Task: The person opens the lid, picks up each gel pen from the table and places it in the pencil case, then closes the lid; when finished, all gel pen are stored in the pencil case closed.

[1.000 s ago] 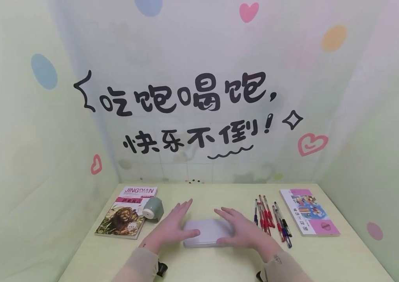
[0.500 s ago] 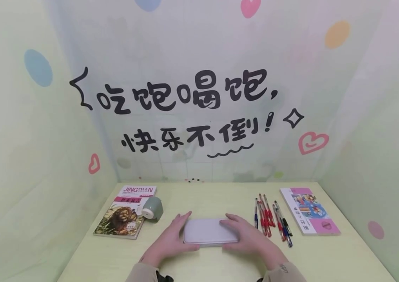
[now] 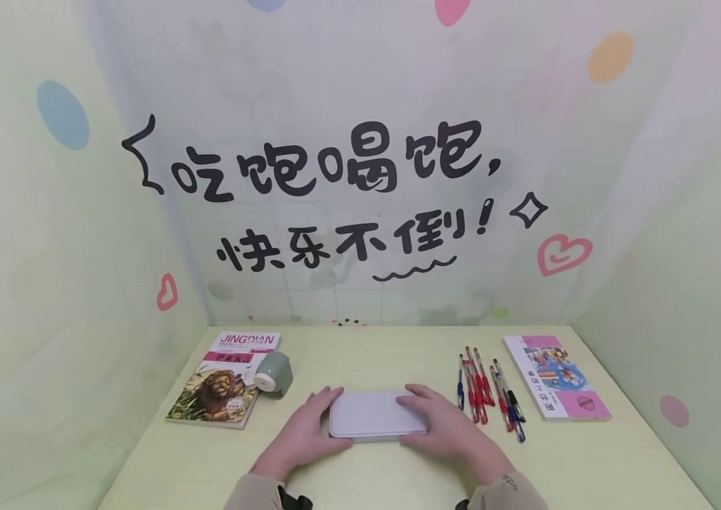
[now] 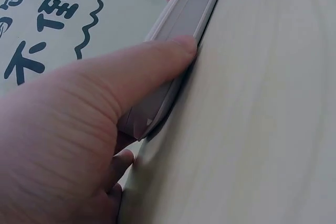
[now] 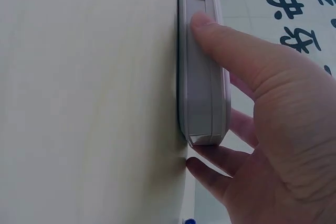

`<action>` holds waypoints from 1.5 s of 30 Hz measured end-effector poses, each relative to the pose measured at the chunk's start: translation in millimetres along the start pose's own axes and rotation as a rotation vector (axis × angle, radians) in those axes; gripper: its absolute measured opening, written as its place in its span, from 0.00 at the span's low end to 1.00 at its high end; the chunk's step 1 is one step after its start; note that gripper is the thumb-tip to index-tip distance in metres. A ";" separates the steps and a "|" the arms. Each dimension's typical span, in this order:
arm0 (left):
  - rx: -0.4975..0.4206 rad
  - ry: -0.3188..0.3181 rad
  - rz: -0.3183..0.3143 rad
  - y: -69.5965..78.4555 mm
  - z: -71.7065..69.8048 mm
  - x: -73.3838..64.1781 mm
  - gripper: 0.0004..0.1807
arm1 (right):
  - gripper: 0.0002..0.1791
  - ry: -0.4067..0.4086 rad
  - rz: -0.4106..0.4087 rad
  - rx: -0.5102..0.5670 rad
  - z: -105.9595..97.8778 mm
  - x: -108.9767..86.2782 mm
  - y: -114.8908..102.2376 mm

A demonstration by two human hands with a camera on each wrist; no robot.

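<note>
Lowered from over the pale case [image 3: 376, 411], the left hand [image 3: 305, 433] and right hand [image 3: 448, 429] now grip its ends, thumbs [image 4: 160, 62] against its near side, suggesting a steady hold. It sits roughly midway between the surface's [image 3: 386, 354] left and right edges.

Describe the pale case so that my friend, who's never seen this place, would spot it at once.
On the light table, find the lion-cover book at left and the pens right of centre. Between them is a flat pale case with rounded corners. It alone is held, at both ends, by the person's left grip and right grip.
</note>
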State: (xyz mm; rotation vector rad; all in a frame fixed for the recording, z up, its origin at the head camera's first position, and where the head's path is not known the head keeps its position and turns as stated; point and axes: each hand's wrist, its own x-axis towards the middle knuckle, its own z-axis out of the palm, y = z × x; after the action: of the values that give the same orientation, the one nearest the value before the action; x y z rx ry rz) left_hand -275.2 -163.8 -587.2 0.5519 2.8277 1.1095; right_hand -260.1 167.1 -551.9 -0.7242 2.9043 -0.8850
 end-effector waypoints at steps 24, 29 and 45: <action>-0.059 0.001 -0.002 -2.0 -0.6 -1.9 0.67 | 0.31 0.025 0.056 0.233 -16.2 -1.9 13.2; -0.055 0.007 -0.010 -0.8 -2.1 -1.2 0.71 | 0.15 0.230 0.032 0.340 -14.7 -0.7 15.1; -0.050 0.008 -0.017 -0.1 -1.1 0.4 0.79 | 0.09 0.521 0.054 0.373 -10.1 26.9 10.1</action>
State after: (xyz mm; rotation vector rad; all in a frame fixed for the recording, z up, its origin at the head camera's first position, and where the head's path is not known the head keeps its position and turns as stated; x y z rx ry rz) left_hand -275.8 -164.5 -586.4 0.5196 2.7969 1.1783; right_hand -289.9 168.0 -545.7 -0.4298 2.9865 -1.7745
